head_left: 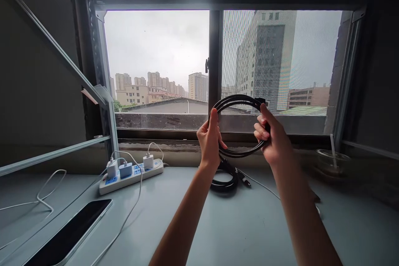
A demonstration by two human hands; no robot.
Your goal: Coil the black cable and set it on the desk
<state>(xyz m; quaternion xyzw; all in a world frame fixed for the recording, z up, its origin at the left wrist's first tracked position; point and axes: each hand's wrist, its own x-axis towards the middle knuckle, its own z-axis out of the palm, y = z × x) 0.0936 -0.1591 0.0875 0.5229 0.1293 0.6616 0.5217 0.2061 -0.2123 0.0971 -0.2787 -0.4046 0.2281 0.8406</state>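
A black cable [238,99], wound into a round coil of several turns, is held up in front of the window. My left hand [210,137] grips the coil's left side, thumb pointing up. On the opposite side, my right hand [269,133] is closed round the coil, with a dark connector end showing just above its thumb. Below, a second coiled black cable [225,186] lies on the table, partly hidden behind my left wrist. Its plug [246,182] points to the right.
A white power strip [132,178] with several chargers stands at the back left. A phone [70,230] lies in front of it, and white cords cross the table [237,232]. A lidded plastic cup [333,162] with a straw is at the right. Metal shelf posts flank the window.
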